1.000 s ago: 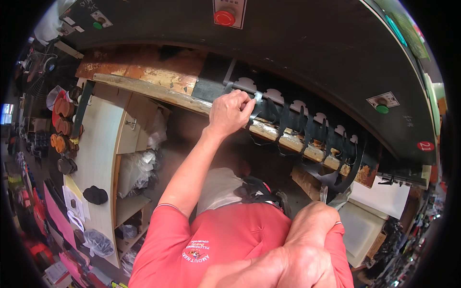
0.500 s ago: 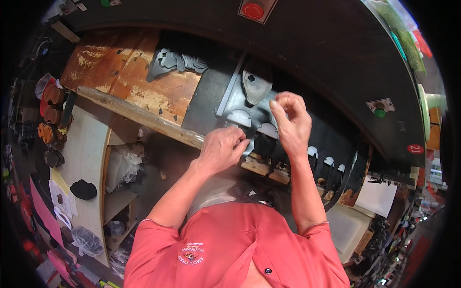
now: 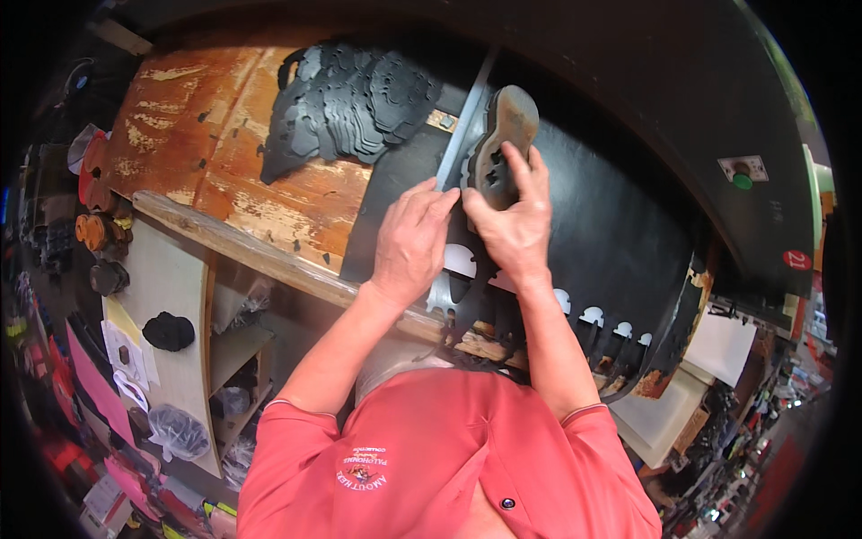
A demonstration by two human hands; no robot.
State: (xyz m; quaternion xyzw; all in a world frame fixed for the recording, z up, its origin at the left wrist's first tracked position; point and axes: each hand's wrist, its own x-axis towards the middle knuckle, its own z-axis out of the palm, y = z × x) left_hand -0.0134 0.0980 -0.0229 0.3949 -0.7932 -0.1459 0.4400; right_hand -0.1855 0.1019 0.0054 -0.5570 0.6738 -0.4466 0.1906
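My right hand grips a sole-shaped metal cutting die, its thumb on the near left side and its fingers over the right part. The die lies on a black sheet and has a small cross-shaped opening. My left hand is beside it, fingers drawn together at the near end of a long metal bar; what they pinch, if anything, is hidden. White half-round shapes show in a row along the sheet's near edge, among them a larger one by my left hand.
Dark sole-shaped pieces lie fanned in a pile on the worn wooden board at left. A dark machine panel with a green button overhangs the far right side. A wooden rail edges the board; a shelf cabinet stands below.
My right hand has come down onto the die, which now sits farther up in the picture. My left hand has moved up to the bar's end. The view has shifted, showing more of the pile.
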